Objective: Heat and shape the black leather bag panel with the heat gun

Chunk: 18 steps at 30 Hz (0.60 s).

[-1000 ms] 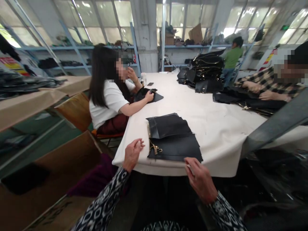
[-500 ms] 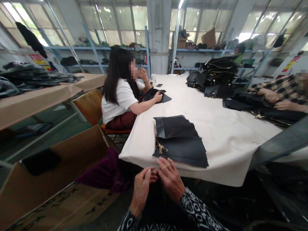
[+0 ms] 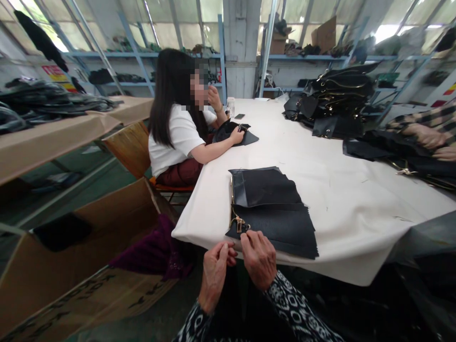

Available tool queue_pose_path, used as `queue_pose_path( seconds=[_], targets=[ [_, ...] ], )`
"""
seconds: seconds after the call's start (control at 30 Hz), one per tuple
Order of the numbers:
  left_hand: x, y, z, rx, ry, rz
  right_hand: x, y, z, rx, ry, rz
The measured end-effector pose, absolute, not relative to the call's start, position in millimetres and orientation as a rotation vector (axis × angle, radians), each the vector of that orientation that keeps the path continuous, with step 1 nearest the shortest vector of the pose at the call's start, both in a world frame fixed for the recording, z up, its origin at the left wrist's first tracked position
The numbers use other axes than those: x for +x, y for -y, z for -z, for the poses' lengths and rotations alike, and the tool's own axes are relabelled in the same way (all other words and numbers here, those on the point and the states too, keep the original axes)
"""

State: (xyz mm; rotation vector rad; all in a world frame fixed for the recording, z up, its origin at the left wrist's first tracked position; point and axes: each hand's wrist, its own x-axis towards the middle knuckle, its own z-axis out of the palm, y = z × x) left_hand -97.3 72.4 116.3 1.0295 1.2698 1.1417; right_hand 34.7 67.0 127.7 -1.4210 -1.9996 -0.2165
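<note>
Head view: left hand (image 3: 214, 273) pinched together, contents unclear; right hand (image 3: 259, 259) half-curled at black panels (image 3: 281, 223), grip unclear.

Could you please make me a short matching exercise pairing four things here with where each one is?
Things:
1. Gold clasp
2. Purple cloth
3. Wooden chair
4. Tall black pile

Places:
A. Behind the seated person in the white top
B. On the far part of the white-covered table
C. On the near black panels, close to the right hand
D. Hanging over the edge of the cardboard box

Right pairs: 1-C, 2-D, 3-A, 4-B
</note>
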Motion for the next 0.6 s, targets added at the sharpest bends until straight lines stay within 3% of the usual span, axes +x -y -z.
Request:
queue_pose_path(
  seconds=[0.13, 0.33, 0.6],
  targets=[
    [-101.6, -73.7, -125.3, 1.066, -1.294, -1.150, 34.4, -73.3, -130.3, -1.353, 1.874, -0.023],
    [-105.1, -74.7, -136.5, 1.019, -1.288, -1.215, 62.0, -75.7, -156.8, -1.302, 1.244, -0.741],
    [-102.8, -97.0, -162.1, 1.033, -1.233, -1.331, 115.0, -94.1, -194.5, -1.313, 1.162, -0.371]
  ],
)
